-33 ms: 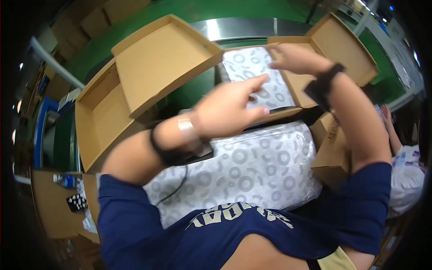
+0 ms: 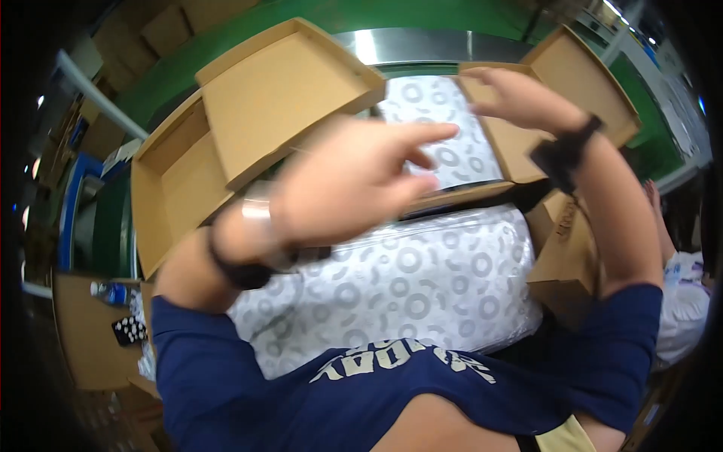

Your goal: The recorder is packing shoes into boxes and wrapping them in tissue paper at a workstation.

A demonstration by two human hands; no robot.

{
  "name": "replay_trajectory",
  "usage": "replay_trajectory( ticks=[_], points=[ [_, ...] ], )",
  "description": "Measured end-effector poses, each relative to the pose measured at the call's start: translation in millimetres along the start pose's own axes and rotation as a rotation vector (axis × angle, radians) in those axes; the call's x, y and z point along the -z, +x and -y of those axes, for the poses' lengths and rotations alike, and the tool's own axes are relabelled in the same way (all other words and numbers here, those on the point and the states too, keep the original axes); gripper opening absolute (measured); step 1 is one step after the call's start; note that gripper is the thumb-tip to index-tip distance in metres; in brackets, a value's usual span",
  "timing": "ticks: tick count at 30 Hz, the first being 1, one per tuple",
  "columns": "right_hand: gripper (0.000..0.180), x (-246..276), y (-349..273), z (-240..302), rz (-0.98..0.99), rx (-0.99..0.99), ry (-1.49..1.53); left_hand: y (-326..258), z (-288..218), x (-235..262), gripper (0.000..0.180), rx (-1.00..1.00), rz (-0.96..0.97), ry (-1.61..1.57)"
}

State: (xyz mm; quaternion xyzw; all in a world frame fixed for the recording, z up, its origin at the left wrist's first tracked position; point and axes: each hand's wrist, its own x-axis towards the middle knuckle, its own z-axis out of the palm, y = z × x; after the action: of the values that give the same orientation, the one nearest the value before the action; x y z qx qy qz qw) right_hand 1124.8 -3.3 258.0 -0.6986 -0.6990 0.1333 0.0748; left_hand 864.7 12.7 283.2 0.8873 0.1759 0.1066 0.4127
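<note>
My left hand (image 2: 343, 184), blurred, is raised above a stack of shiny white sheets (image 2: 422, 282) printed with grey rings. Its index finger points right and the thumb stands apart; nothing shows in it. Farther off, my right hand (image 2: 527, 98) has bent, separated fingers at the edge of an open brown cardboard box (image 2: 520, 151). Whether the fingertips touch the box I cannot tell. Left of that hand lies a piece of the same ring-patterned white sheet (image 2: 444, 154), with a cardboard edge in front of it.
Another open cardboard box (image 2: 177, 192) stands at left, its lid (image 2: 290, 94) tilted up. A brown carton (image 2: 561, 260) is beside my right forearm. At far left, a box holds a water bottle (image 2: 109, 292). Another person's white clothing (image 2: 684, 316) shows at right.
My left hand has moved left and toward me, away from the patterned sheet by the boxes. The right hand keeps its place by the box edge. The view has shifted slightly.
</note>
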Motion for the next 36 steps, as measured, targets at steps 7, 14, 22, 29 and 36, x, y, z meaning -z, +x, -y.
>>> replay_trajectory(
  ticks=[7, 14, 22, 29, 36],
  points=[
    [0.055, 37.6, -154.8, 90.3, -0.290, 0.228, -0.071, -95.6, 160.2, 192.0, 0.029, 0.563, -0.522, 1.157],
    [0.060, 8.5, -209.7, 132.5, -0.174, 0.166, 0.119, -112.6, 344.3, 144.4, 0.043, 0.627, 0.174, 0.694],
    [0.045, -53.2, -211.6, 112.6, -0.312, 0.014, 0.515, -192.9, 403.9, 174.2, 0.035, 0.648, -0.285, 0.097],
    [0.038, -94.7, -198.1, 99.1, -0.217, -0.014, 0.489, -39.6, 107.1, 195.6, 0.012, 0.004, -0.851, 0.613],
    [0.031, -114.8, -156.6, 105.0, -0.298, 0.293, 0.404, 7.2, 79.9, 16.2, 0.093, 0.246, -0.203, 1.013]
  ],
)
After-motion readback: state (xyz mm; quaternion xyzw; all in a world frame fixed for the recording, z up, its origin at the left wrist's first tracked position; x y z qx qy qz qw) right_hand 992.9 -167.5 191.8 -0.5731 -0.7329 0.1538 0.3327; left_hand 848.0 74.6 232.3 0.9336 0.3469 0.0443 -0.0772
